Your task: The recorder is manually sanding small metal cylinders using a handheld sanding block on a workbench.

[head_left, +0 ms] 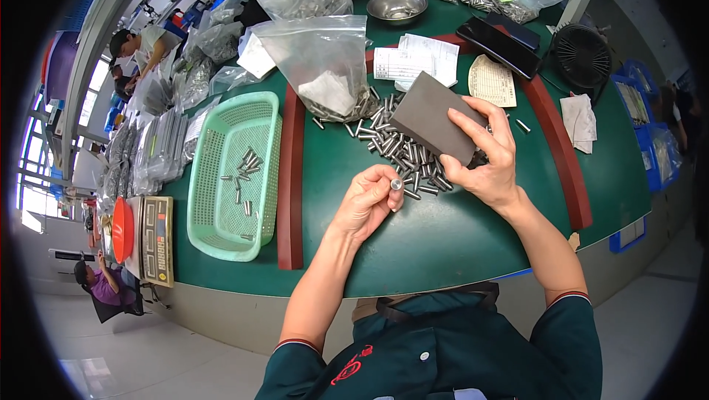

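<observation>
Between the thumb and fingers of my left hand (367,203) is a small metal pin (396,184), its round end turned toward me. My right hand (487,155) grips a dark grey rectangular block (430,115), thumb on the near edge and fingers over the top. The block is tilted above a heap of shiny metal pins (402,150) and hides part of it. A clear plastic bag (317,56) with more metal parts and something white inside rests against the heap's far left side. One loose pin (523,126) lies to the right of my right hand.
Left of a red-brown rail (290,186) stands a green plastic basket (198,200) with several pins inside. A second curved rail (565,160) runs along the right. Farther back are papers (417,60), a phone (498,45), a metal bowl (397,7) and a black fan (581,56). A scale (156,241) sits far left.
</observation>
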Tool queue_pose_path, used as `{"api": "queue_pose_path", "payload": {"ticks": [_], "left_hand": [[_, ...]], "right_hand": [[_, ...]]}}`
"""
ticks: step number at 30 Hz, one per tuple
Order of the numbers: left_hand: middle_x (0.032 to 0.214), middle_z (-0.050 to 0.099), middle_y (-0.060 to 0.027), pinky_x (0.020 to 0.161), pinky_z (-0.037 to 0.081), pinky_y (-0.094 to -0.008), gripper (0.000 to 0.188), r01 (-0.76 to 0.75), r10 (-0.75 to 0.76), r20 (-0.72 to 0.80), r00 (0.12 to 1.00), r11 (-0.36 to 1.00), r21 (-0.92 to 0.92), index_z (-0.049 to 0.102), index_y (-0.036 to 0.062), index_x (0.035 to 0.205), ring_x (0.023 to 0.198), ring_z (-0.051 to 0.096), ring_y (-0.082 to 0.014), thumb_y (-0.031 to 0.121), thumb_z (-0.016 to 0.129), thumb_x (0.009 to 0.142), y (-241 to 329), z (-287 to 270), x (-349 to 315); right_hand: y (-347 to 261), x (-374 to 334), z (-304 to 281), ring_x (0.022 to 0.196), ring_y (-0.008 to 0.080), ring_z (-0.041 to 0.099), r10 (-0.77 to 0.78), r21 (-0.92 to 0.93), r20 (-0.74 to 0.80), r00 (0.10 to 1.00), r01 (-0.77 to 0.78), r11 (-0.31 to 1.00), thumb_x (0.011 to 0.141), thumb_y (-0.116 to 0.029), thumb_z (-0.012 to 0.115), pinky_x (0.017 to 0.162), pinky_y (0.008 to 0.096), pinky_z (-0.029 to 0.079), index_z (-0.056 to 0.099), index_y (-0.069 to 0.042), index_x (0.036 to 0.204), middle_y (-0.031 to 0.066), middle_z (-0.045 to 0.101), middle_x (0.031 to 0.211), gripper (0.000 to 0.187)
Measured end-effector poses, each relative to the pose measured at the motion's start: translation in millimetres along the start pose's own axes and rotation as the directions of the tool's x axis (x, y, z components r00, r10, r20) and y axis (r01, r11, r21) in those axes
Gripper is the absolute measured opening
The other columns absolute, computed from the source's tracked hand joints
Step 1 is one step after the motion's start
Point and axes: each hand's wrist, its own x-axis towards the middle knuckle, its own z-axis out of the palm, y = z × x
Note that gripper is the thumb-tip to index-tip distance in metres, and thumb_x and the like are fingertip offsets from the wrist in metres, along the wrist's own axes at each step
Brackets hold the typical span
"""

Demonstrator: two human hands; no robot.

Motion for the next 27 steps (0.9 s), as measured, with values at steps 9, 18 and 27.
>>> {"api": "queue_pose_path", "payload": {"ticks": [9,18,27], "left_hand": [[0.084,0.062,-0.0052,0.063,0.044,-0.0273,0.018,0.037,-0.033,0.056,0.998,0.997,-0.071,0.061,0.0046,0.102,0.071,0.054,-0.0128,0.018,0.065,0.091,-1,-11,-1],[0.068,0.05,-0.0014,0.053,0.034,-0.0247,0.023,0.078,-0.078,-0.002,0.997,0.991,0.109,0.059,0.0032,0.086,0.058,0.042,-0.0092,0.025,0.061,0.094,4,3,-1],[0.071,0.056,-0.0026,0.056,0.042,-0.026,0.025,0.116,-0.118,0.002,0.993,0.982,0.152,0.061,0.0024,0.089,0.062,0.051,-0.0106,0.027,0.062,0.093,2,-8,-7]], "right_hand": [[-16,-5,4,0.097,0.0348,0.058,-0.127,0.065,0.043,0.991,0.124,0.99,0.052,-0.013,0.076,0.081,0.0415,0.05,0.067,-0.004,0.111,0.0203,0.055,0.117,0.06],[5,2,-1,0.096,0.0352,0.057,-0.075,-0.163,-0.032,0.997,0.068,0.984,0.054,-0.01,0.075,0.081,0.0417,0.05,0.066,-0.003,0.111,0.0193,0.056,0.115,0.058],[-13,-9,8,0.1,0.033,0.058,-0.233,0.166,0.102,0.967,0.214,0.963,0.059,-0.019,0.076,0.084,0.0407,0.05,0.066,-0.005,0.112,0.0214,0.057,0.117,0.056]]}}
